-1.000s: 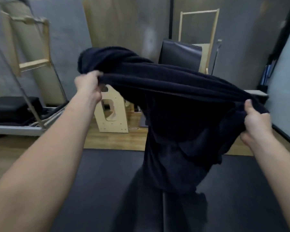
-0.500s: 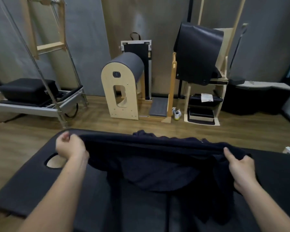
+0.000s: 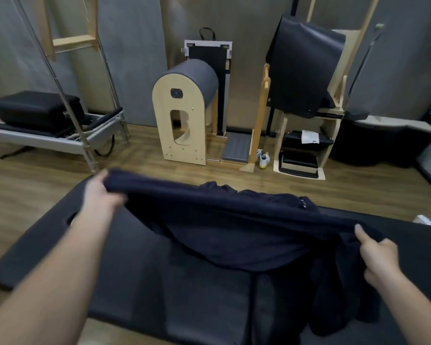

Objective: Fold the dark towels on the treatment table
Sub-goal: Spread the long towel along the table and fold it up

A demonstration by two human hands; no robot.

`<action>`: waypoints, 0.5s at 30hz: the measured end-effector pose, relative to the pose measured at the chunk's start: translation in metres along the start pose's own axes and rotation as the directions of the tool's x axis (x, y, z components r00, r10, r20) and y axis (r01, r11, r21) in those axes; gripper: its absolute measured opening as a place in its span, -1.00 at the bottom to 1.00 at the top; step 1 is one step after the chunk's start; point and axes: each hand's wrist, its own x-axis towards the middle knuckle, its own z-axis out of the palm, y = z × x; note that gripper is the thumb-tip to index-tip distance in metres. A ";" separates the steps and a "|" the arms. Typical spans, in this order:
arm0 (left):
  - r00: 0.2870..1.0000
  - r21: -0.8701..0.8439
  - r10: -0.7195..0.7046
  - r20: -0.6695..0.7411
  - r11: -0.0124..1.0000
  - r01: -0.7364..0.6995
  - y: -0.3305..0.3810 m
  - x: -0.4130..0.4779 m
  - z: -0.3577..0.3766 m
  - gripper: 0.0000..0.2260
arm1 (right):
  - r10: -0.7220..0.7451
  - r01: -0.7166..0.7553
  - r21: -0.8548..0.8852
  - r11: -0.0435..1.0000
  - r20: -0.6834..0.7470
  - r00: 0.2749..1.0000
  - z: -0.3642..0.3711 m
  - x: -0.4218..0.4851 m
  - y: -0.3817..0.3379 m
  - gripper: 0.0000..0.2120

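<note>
Item: dark towel point(image 3: 234, 235), stretched above the counter point(image 3: 135, 282), nearer the person than the arched wooden barrel point(image 3: 184, 115).
Left hand point(image 3: 102, 192): clenched on the towel's top edge at the corner.
Right hand point(image 3: 378, 255): gripping the opposite end, forefinger extended along the edge.
Handling: judged soft, limp and light; the middle sags and the surplus bunches below the right hand.
Best hold: both top corners, edge kept taut.
Risk: bunched end may fold unevenly.
</note>
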 end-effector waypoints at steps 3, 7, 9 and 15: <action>0.950 -0.116 0.307 -0.057 0.943 -0.312 0.102 0.001 0.068 -0.81 | -0.086 0.084 0.061 0.995 0.019 0.996 0.024 -0.015 -0.034 -0.63; 0.862 -0.242 0.497 -0.104 0.828 -0.506 0.164 -0.022 0.070 -0.84 | -0.193 0.182 0.132 0.974 0.075 0.978 0.058 -0.042 -0.048 -0.70; 0.884 -0.126 0.446 -0.138 0.878 -0.462 0.152 -0.020 0.032 -0.83 | -0.152 0.139 0.114 0.984 0.113 0.982 0.067 -0.048 -0.034 -0.55; 0.782 -0.031 -0.056 -0.620 0.998 0.047 0.011 -0.025 -0.166 -0.82 | 0.129 -0.142 0.024 0.990 0.299 0.945 0.080 -0.074 0.037 -0.61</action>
